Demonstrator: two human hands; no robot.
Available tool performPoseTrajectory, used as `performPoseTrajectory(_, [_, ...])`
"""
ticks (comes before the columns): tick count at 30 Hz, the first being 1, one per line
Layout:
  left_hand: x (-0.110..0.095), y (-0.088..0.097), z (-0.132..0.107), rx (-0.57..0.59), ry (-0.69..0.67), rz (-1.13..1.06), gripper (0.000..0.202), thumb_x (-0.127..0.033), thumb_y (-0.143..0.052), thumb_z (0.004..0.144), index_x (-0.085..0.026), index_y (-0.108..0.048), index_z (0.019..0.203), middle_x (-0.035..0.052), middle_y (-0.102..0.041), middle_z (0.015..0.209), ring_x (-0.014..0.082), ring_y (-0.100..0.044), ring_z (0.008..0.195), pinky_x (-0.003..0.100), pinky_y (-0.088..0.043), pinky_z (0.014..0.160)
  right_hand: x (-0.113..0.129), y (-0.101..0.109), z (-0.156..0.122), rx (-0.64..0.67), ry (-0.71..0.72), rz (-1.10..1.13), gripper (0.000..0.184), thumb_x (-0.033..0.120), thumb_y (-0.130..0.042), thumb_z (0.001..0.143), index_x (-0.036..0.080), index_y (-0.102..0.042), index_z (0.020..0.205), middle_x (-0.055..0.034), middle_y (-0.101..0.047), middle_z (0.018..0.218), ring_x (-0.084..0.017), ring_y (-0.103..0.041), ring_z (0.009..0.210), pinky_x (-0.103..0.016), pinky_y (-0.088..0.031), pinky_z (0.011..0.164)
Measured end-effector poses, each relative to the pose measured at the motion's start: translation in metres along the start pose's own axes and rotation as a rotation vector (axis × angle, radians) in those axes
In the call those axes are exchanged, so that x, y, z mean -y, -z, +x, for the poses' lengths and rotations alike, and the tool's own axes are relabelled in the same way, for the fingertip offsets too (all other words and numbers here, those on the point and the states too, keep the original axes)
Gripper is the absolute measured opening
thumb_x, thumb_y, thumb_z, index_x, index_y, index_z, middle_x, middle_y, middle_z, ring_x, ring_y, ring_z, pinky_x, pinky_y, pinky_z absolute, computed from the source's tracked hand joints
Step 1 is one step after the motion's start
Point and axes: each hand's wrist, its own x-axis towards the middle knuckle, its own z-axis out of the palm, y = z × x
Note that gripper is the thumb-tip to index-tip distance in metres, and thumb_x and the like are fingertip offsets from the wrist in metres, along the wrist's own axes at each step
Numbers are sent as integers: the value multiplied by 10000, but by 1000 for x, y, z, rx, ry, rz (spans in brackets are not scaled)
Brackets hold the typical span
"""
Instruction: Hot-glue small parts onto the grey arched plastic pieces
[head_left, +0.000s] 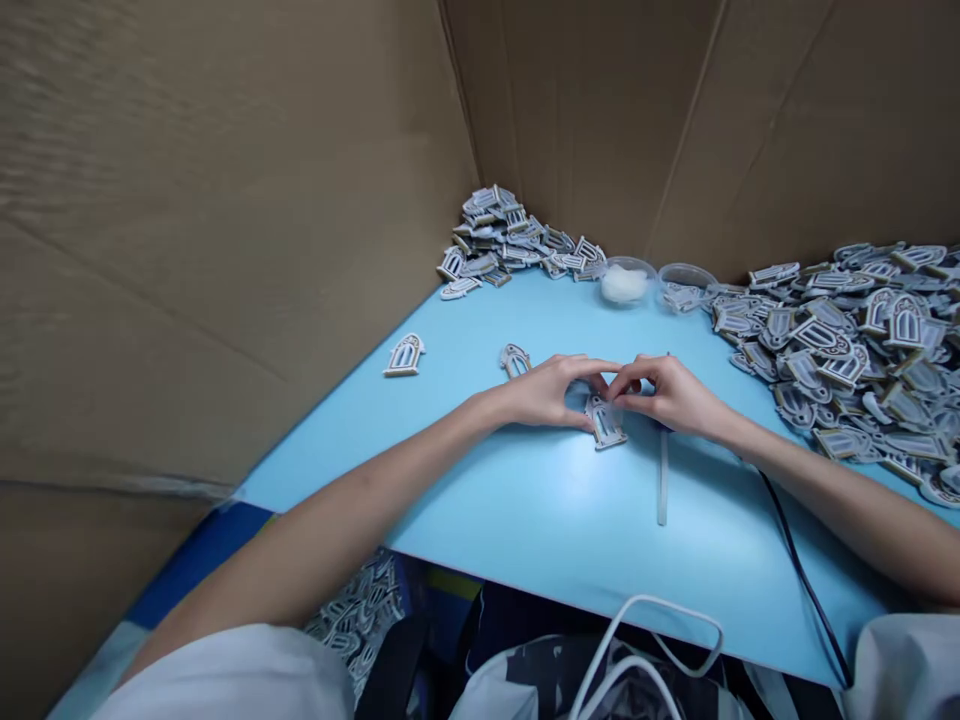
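The piece (609, 432) lies at four o'clock from our left hand (555, 392), arched, thumb at its edge, grip unclear, and eight from our right hand (671, 395), fingertips pinched together; we can't tell on what. Long axis: eleven to five.

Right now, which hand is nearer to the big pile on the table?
Right. The right hand is left of the big pile, not touching it; the left hand is farther left, beyond the right.

Lt blue table (517, 530) ctr, wht/gry arch (607, 428) mid-frame, wht/gry pile (825, 340) w/ tan edges R, brn card (285, 150) up top, blk cable (796, 565) lower R.
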Motion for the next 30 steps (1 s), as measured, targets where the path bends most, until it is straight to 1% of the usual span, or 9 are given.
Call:
performPoseTrajectory(3, [-4,-1,-1,10,5,-22,858,-352,-894,790,-232,-511,1549,98,-771,1229,260,-669,1215,445,-451,1103,1,-8,-5,14,-24,-73,181,88,-695,836,213,-811,894,-37,-788,879,-211,-686,852,-336,-486,827])
performPoseTrajectory(7, [-5,-1,-2,21,26,-24,878,-356,-882,807,-211,-476,1572,99,-780,1220,275,-661,1247,462,-437,1124,4,-12,-9,26,-44,-121,174,59,-711,842,204,-799,879,-41,-774,857,-212,-666,851,-325,-465,794])
performPoseTrajectory(10, [-4,-1,-2,14,17,-34,841,-331,-869,820,-218,-489,1561,89,-784,1207,262,-668,1244,457,-431,1149,5,-13,-10,32,1,-164,191,41,-705,849,207,-793,879,-43,-766,833,-227,-632,889,-331,-443,791])
performPoseTrajectory(14, [-3,-2,-3,7,24,-30,855,-368,-889,802,-221,-506,1552,101,-778,1211,271,-675,1217,444,-466,1103,6,-17,-12,41,95,-186,227,6,-670,862,206,-773,893,-40,-777,863,-232,-599,905,-342,-428,807])
performPoseTrajectory(17, [-2,-2,-2,5,14,-28,869,-351,-903,789,-208,-510,1551,116,-760,1261,276,-662,1248,453,-454,1126,6,-17,-11,10,157,-211,196,38,-650,903,202,-757,897,-48,-781,895,-232,-588,894,-359,-427,827])
performPoseTrajectory(19, [-3,-2,-2,7,5,-28,868,-330,-903,788,-206,-509,1551,120,-745,1298,274,-651,1274,459,-440,1150,5,-17,-10,0,159,-222,189,54,-640,914,208,-749,900,-49,-779,904,-236,-593,900,-362,-431,823])
performPoseTrajectory(25, [-5,-1,-1,15,37,-19,886,-384,-908,778,-237,-507,1554,118,-740,1303,286,-648,1264,463,-470,1104,-2,-22,-11,53,153,-228,157,90,-651,923,225,-722,886,-48,-749,938,-255,-623,993,-403,-453,917])
performPoseTrajectory(28, [-6,-1,-1,7,31,-40,900,-356,-916,765,-226,-504,1555,125,-730,1321,286,-640,1288,457,-465,1119,-1,-29,-12,22,170,-303,103,122,-658,931,215,-700,915,-77,-705,991,-267,-609,1014,-399,-462,899])
performPoseTrajectory(30, [-6,-1,-1,2,19,-66,889,-308,-904,774,-219,-495,1558,116,-741,1289,269,-658,1259,444,-463,1125,6,-27,-13,-15,173,-394,90,135,-663,927,208,-673,979,-100,-684,1062,-274,-601,1014,-394,-460,872])
